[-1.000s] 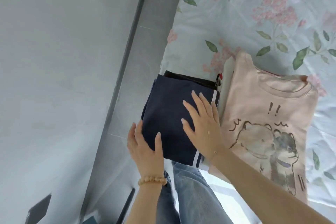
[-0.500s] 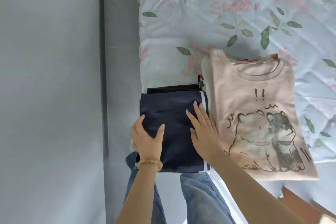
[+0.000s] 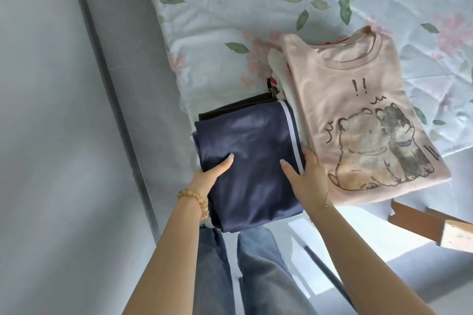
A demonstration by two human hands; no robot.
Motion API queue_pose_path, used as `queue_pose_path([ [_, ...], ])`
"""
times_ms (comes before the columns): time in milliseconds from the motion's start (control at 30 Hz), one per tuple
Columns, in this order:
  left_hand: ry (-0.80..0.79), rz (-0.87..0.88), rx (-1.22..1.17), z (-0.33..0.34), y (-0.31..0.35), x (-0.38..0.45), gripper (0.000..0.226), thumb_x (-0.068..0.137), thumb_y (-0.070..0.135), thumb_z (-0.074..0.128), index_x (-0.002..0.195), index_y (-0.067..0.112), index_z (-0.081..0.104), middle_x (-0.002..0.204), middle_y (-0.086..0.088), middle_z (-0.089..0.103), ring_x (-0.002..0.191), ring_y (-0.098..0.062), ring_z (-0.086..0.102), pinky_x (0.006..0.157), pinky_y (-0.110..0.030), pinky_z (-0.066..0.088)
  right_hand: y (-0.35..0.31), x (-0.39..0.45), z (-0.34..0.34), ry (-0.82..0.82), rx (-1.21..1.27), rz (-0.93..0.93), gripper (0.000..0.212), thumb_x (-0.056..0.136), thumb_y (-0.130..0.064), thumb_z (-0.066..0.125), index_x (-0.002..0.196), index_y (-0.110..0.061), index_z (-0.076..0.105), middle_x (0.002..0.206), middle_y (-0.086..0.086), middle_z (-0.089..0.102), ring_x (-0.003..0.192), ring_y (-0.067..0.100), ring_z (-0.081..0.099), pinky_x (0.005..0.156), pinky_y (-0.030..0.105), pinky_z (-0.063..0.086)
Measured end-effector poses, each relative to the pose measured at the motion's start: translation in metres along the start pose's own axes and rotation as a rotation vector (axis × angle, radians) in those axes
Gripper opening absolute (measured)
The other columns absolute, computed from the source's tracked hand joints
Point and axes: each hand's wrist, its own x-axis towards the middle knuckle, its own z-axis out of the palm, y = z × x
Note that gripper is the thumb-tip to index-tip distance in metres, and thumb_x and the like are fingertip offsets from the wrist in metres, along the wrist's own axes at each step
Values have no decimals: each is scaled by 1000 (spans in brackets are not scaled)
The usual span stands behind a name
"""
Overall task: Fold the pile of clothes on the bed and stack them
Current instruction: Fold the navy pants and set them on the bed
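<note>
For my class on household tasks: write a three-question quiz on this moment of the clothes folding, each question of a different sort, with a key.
1. True or false: the navy folded garment lies on top of a black garment.
2. Multiple choice: where are the thumbs of the left hand and right hand? A) on top of the navy garment B) on the pink shirt C) in the air, off all cloth
3. Fill in: the pink T-shirt tops a second stack and is printed with two cartoon ____.

Key
1. True; a black edge shows beyond the navy one's far side.
2. A; each hand grips one side edge.
3. dogs
</note>
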Motion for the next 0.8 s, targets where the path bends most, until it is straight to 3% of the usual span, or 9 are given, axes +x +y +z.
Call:
queue_pose_path([
  [200,31,79,-55,5,-10,-14,81,41,58,93,111,26,69,102,5,75,92,-18,72,86,-38,55,4,0,7,-128,65,56,72,86,-42,69,144,-12,37,139,3,51,128,22,47,100,25,36],
  [400,-53,113,-122,-12,-6,-30,64,54,44,93,110,21,71,106,-5,74,96,-25,71,83,-40,57,3,5,4,-201,93,-21,54,87,-38,70,133,-18,51,128,-6,51,125,18,49,102,25,36],
  [500,-19,134,-122,-33,-2,-33,58,55,44,92,105,23,73,106,-3,74,95,-23,72,76,-34,57,2,8,11,-226,150,5,71,81,-41,75,141,-17,45,139,-1,47,131,18,45,112,38,37],
  [633,-50,95,-144,-40,3,-31,42,62,39,90,100,25,76,107,-3,74,94,-21,72,65,-27,58,-3,22,22,-316,286,74,84,68,-58,79,139,-28,45,132,-12,57,124,9,54,108,38,43],
  [700,-30,73,-144,-37,5,-30,48,62,41,90,104,24,75,107,-2,74,93,-20,72,63,-26,58,-3,30,26,-324,302,108,84,63,-63,80,135,-32,49,126,-15,61,117,7,58,104,37,47],
  [800,20,57,-143,-35,6,-24,80,53,52,91,124,27,62,113,3,72,99,-19,71,71,-30,58,-1,42,27,-388,359,168,91,58,-60,85,136,-32,45,123,-17,62,114,4,60,103,34,48],
])
